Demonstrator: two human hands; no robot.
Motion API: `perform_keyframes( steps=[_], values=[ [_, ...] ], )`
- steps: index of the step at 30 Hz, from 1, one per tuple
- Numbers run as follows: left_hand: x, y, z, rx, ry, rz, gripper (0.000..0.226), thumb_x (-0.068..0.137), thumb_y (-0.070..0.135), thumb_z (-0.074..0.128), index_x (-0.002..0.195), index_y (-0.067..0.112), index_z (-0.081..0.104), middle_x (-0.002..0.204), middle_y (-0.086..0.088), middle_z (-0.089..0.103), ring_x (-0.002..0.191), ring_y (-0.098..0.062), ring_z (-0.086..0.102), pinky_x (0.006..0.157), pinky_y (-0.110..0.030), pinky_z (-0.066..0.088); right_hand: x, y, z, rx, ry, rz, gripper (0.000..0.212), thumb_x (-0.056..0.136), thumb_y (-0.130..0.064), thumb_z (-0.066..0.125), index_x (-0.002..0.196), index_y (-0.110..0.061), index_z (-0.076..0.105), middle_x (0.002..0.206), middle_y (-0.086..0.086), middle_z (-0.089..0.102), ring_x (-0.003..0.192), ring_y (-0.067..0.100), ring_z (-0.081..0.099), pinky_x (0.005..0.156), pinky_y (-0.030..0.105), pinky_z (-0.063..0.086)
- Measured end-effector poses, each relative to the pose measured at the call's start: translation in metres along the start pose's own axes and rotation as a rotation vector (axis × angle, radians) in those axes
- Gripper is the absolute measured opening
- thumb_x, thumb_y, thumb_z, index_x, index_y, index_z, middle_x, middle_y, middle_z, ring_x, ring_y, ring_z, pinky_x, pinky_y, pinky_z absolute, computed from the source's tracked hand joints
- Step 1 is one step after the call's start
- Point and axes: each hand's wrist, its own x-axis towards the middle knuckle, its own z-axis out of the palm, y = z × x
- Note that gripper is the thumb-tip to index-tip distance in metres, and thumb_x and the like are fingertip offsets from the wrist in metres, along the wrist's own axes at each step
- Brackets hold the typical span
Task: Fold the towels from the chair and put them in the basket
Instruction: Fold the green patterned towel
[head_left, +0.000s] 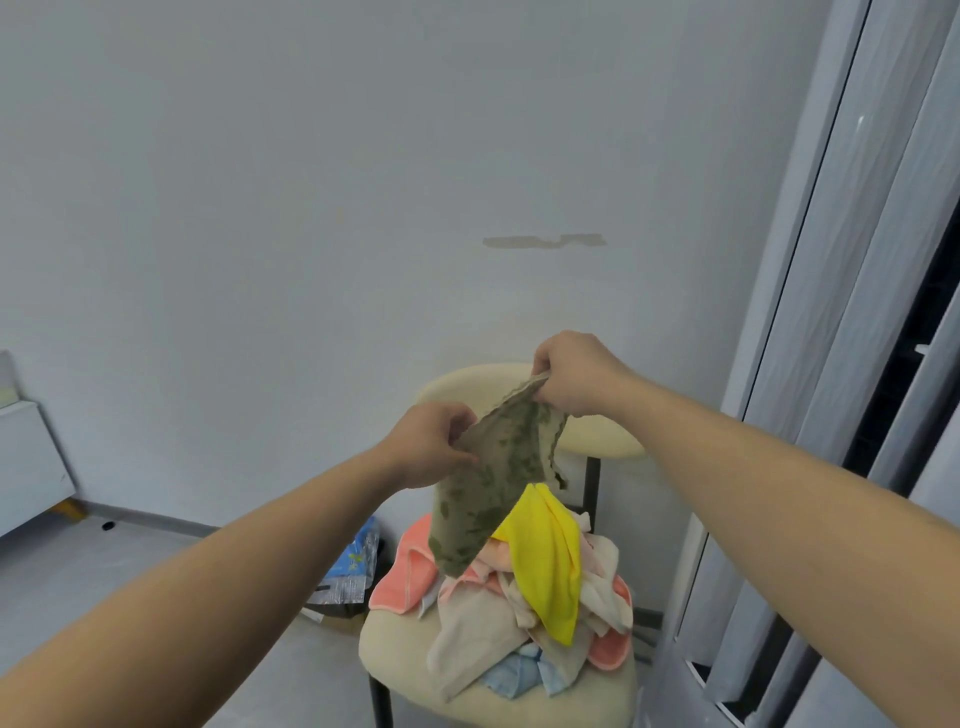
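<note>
Green towel (483, 499), mottled, was held up above the pile at centre of frame; head view only. Left hand (431, 447) pinched one end of its top edge, thumb and fingers curled on the cloth. Right hand (576, 374) gripped the other end bunched in a closed fist, up and right of the left. So the held edge ran diagonally, lower left to upper right. The span was short, hands near each other but not touching. The rest of the cloth hung down from that edge and narrowed to a tip at lower centre. Long axis was roughly vertical, bottom leaning slightly left. The tip overlapped the pile of towels (483, 629) in frame; couldn't tell if it touched or just hung in front. The pile sat on the seat of the chair (400, 660), lower centre-right. A yellow towel (550, 571) was draped on top of it, just right of the hanging cloth, and a pink towel (402, 577) lay at the pile's left edge. The left hand was lower in frame; the right was higher, in front of the chair's backrest. Basket wasn't in frame, so its direction from the hands was unknown. My read: the step was opening the towel out before the first fold. The next move likely needs the hands pulled apart along that diagonal edge and levelled, with enough lift for the tip to clear the pile. Risk: dragging the yellow towel off with it.
</note>
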Motion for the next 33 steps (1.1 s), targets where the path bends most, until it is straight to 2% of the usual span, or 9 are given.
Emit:
perform_keyframes(
  steps=[5, 9, 12, 16, 20, 23, 25, 29, 33],
  values=[
    [-0.002, -0.018, 0.001, 0.173, -0.026, -0.023, 0.01, 0.091, 0.023, 0.065, 0.091, 0.013, 0.064, 0.087, -0.002, 0.066, 0.084, -0.024, 0.061, 0.073, -0.034, 0.048, 0.001, 0.024, -0.007, 0.397, 0.046, 0.222, 0.011, 0.089, 0.0, 0.061, 0.083, -0.009, 0.064, 0.097, 0.017, 0.066, 0.056, 0.032, 0.073, 0.054, 0.035, 0.061],
    [0.0, -0.025, -0.005, 0.185, 0.139, -0.102, 0.015, 0.099, 0.03, 0.054, 0.097, 0.016, 0.059, 0.093, -0.004, 0.066, 0.089, -0.028, 0.059, 0.076, -0.035, 0.047, 0.003, 0.043, -0.006, 0.591, 0.099, 0.323, 0.007, 0.093, -0.002, 0.062, 0.093, -0.01, 0.062, 0.108, 0.014, 0.058, 0.074, 0.036, 0.073, 0.062, 0.04, 0.064],
    [0.0, -0.027, -0.015, 0.096, 0.255, -0.084, 0.014, 0.1, 0.033, 0.056, 0.105, 0.02, 0.062, 0.096, -0.001, 0.068, 0.09, -0.024, 0.061, 0.08, -0.037, 0.05, 0.006, 0.055, -0.002, 0.573, 0.19, 0.308, 0.006, 0.091, -0.007, 0.061, 0.093, -0.011, 0.065, 0.099, 0.01, 0.064, 0.089, 0.031, 0.067, 0.072, 0.043, 0.064],
    [0.001, -0.036, -0.029, 0.059, 0.176, -0.007, 0.028, 0.091, 0.009, 0.063, 0.116, 0.02, 0.068, 0.103, 0.003, 0.068, 0.095, -0.018, 0.06, 0.079, -0.027, 0.042, 0.007, 0.066, -0.001, 0.563, 0.288, 0.316, 0.012, 0.092, -0.015, 0.058, 0.086, -0.009, 0.066, 0.086, 0.009, 0.067, 0.086, 0.032, 0.066, 0.069, 0.036, 0.051],
    [-0.002, -0.038, -0.033, -0.322, 0.22, -0.16, 0.01, 0.09, 0.003, 0.066, 0.094, 0.011, 0.072, 0.081, -0.003, 0.068, 0.074, -0.018, 0.06, 0.07, -0.037, 0.05, 0.002, 0.065, -0.002, 0.548, 0.412, 0.25, 0.023, 0.103, -0.03, 0.05, 0.102, -0.011, 0.063, 0.094, 0.005, 0.065, 0.084, 0.023, 0.06, 0.071, 0.034, 0.049],
    [-0.003, -0.026, -0.032, -0.795, 0.278, -0.245, 0.011, 0.102, 0.009, 0.056, 0.105, 0.007, 0.067, 0.098, -0.01, 0.07, 0.09, -0.026, 0.064, 0.086, -0.046, 0.055, -0.005, 0.058, 0.002, 0.494, 0.514, 0.171, 0.03, 0.108, -0.036, 0.041, 0.097, -0.011, 0.052, 0.082, 0.007, 0.06, 0.069, 0.02, 0.053, 0.06, 0.034, 0.04],
    [0.001, -0.018, -0.03, -0.914, 0.379, -0.299, 0.019, 0.106, 0.018, 0.051, 0.117, 0.009, 0.063, 0.111, -0.01, 0.07, 0.1, -0.027, 0.066, 0.09, -0.046, 0.055, -0.01, 0.054, 0.005, 0.426, 0.554, 0.143, 0.031, 0.108, -0.041, 0.037, 0.092, -0.015, 0.044, 0.073, 0.007, 0.057, 0.065, 0.025, 0.053, 0.057, 0.038, 0.039],
    [0.006, -0.005, -0.026, -0.714, 0.67, -0.343, 0.019, 0.105, 0.032, 0.048, 0.112, 0.015, 0.056, 0.102, 0.0, 0.064, 0.094, -0.019, 0.062, 0.082, -0.04, 0.053, -0.012, 0.048, 0.011, 0.348, 0.561, 0.129, 0.032, 0.108, -0.047, 0.033, 0.091, -0.02, 0.041, 0.07, 0.006, 0.057, 0.065, 0.03, 0.055, 0.056, 0.04, 0.042],
    [0.006, -0.005, -0.03, -0.462, 0.745, -0.273, 0.019, 0.104, 0.033, 0.05, 0.108, 0.014, 0.054, 0.089, 0.004, 0.063, 0.082, -0.014, 0.059, 0.077, -0.035, 0.045, -0.011, 0.05, 0.013, 0.415, 0.536, 0.15, 0.038, 0.107, -0.049, 0.037, 0.091, -0.016, 0.048, 0.074, 0.007, 0.059, 0.068, 0.028, 0.057, 0.061, 0.042, 0.047]
  ],
)
